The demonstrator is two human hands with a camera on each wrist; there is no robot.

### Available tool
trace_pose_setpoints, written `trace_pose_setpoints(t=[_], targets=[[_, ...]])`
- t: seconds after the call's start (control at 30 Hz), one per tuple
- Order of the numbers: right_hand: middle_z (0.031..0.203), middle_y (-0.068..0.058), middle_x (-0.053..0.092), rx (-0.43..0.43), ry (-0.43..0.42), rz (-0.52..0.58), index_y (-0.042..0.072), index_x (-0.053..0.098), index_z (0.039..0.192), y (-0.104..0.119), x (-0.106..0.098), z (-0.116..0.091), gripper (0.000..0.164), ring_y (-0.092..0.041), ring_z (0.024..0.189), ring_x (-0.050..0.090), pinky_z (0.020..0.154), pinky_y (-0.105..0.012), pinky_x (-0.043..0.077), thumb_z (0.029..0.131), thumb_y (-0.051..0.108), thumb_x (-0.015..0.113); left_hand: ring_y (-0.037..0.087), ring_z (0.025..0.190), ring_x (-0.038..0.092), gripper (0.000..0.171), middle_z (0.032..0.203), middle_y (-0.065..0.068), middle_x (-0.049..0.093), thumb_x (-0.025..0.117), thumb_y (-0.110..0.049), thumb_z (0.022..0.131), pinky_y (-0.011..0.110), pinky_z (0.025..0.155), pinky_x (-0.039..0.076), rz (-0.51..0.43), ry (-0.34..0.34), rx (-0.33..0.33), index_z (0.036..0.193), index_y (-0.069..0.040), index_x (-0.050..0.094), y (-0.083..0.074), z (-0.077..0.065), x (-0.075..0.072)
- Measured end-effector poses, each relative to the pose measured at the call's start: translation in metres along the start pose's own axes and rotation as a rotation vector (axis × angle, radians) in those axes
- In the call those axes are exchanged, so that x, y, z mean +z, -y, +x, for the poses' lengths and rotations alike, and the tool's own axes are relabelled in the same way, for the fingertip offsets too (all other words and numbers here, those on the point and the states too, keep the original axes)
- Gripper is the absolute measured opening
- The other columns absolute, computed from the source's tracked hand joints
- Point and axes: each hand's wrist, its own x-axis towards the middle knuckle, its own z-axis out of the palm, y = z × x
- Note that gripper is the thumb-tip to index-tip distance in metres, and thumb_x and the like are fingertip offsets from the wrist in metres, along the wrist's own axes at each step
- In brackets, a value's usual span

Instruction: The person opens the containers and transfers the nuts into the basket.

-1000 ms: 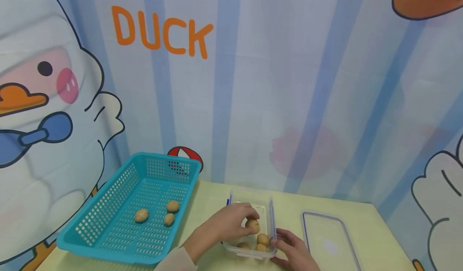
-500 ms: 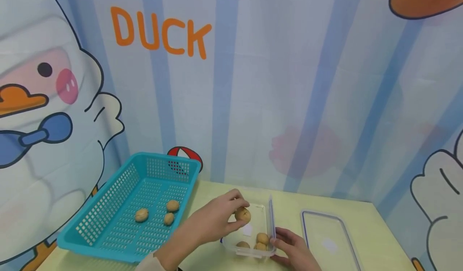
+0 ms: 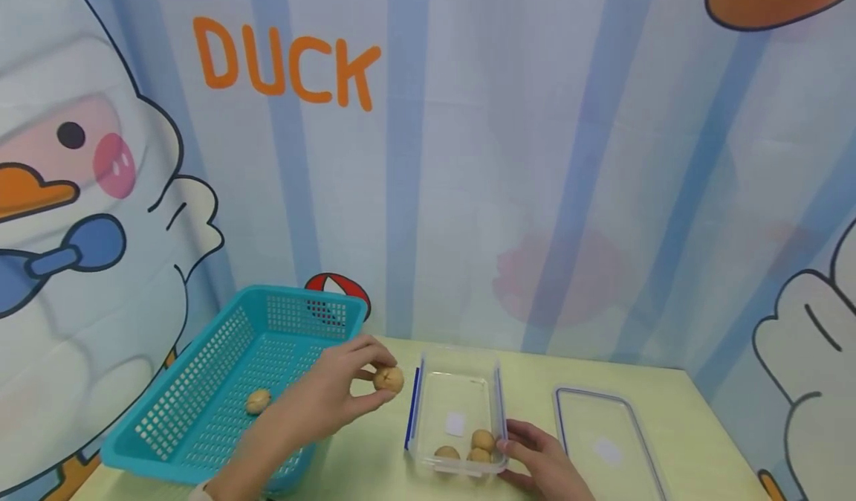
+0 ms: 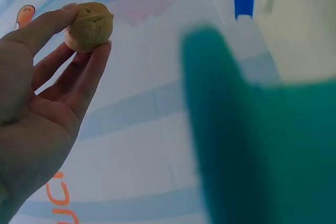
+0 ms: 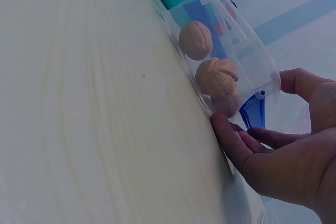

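A walnut (image 3: 388, 380) is pinched between the thumb and fingertips of my left hand (image 3: 337, 393), above the table between the basket and the container. Seen from the left wrist, the walnut (image 4: 90, 27) shows its pale ridged shell and seam. My right hand (image 3: 545, 460) holds the near right corner of a clear plastic container (image 3: 448, 393), fingers around its blue clasp (image 5: 254, 111). Inside, at the near end, lie a walnut (image 3: 446, 453) on the left and two more walnuts (image 3: 483, 440) on the right. One walnut (image 3: 258, 401) shows in the turquoise basket (image 3: 180, 356); my left forearm covers part of it.
Right of the container, the clear lid (image 3: 611, 397) with its blue seal lies flat on the pale wooden table (image 3: 528, 382). Behind the table hangs a striped curtain (image 3: 455, 189) with duck prints. The basket's raised wall stands close to my left hand.
My left hand has lifted the walnut out of the container and carried it left toward the basket. The right hand stays at the container's corner. The head view has shifted slightly.
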Motion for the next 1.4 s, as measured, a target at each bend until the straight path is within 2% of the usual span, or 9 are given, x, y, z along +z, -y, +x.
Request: trace_pose_setpoints(t=[0.1,0.23,0.37,0.63,1.0,1.13,1.4], targets=[[0.145,-0.034,0.051,0.005,0.004,0.002,-0.016,0.035,0.154,0.000,0.001,0.000,0.072,-0.033,0.122,0.063,0.098,-0.051,0.059,0.103,0.019,0.072,0.012,0.103,0.067,0.027,0.112,-0.011,0.064,0.084,-0.012,0.092,0.023,0.090,0.060,0.015,-0.068,-0.047,0.115,-0.019,0.072,0.012,-0.008,-0.008],[0.148,-0.036,0.048,0.007,0.011,0.001,-0.016,0.033,0.155,0.000,0.001,0.001,0.074,-0.039,0.127,0.061,0.099,-0.051,0.059,0.103,0.021,0.072,0.013,0.103,0.068,0.027,0.111,-0.010,0.064,0.086,-0.013,0.090,0.024,0.090,0.060,0.037,-0.159,-0.150,0.113,-0.019,0.072,0.026,-0.018,-0.016],[0.148,-0.037,0.047,0.005,0.010,-0.009,-0.017,0.033,0.154,-0.001,0.000,0.001,0.075,-0.040,0.126,0.061,0.098,-0.052,0.059,0.103,0.022,0.072,0.016,0.103,0.067,0.027,0.110,-0.005,0.064,0.086,-0.011,0.090,0.026,0.090,0.061,0.037,-0.199,-0.232,0.114,-0.015,0.072,0.036,-0.028,-0.021],[0.147,-0.037,0.048,0.007,0.013,-0.011,-0.017,0.034,0.154,-0.001,-0.001,0.002,0.074,-0.040,0.126,0.062,0.098,-0.052,0.059,0.103,0.021,0.072,0.019,0.104,0.065,0.028,0.112,0.000,0.064,0.084,-0.014,0.093,0.032,0.089,0.062,0.078,-0.177,-0.310,0.118,-0.008,0.072,0.061,-0.047,-0.027],[0.145,-0.035,0.051,-0.009,0.030,-0.019,-0.019,0.032,0.153,-0.002,-0.001,0.003,0.072,-0.039,0.127,0.061,0.099,-0.052,0.059,0.105,0.020,0.069,0.027,0.107,0.069,0.031,0.116,0.007,0.068,0.082,-0.016,0.095,0.044,0.090,0.062,0.102,-0.147,-0.434,0.122,-0.003,0.073,0.108,-0.062,-0.025],[0.144,-0.033,0.053,-0.011,0.027,-0.015,-0.018,0.033,0.153,-0.002,-0.002,0.001,0.074,-0.036,0.125,0.063,0.099,-0.052,0.059,0.104,0.021,0.070,0.030,0.107,0.069,0.034,0.117,0.010,0.067,0.082,-0.016,0.095,0.048,0.090,0.061,0.139,-0.136,-0.481,0.123,-0.001,0.072,0.114,-0.062,-0.026],[0.144,-0.033,0.054,-0.020,0.036,-0.012,-0.017,0.033,0.154,-0.001,-0.004,0.000,0.074,-0.031,0.122,0.063,0.099,-0.052,0.059,0.103,0.022,0.071,0.029,0.106,0.067,0.035,0.117,0.010,0.066,0.083,-0.017,0.094,0.047,0.088,0.061,0.203,-0.120,-0.534,0.122,-0.001,0.071,0.117,-0.061,-0.027]])
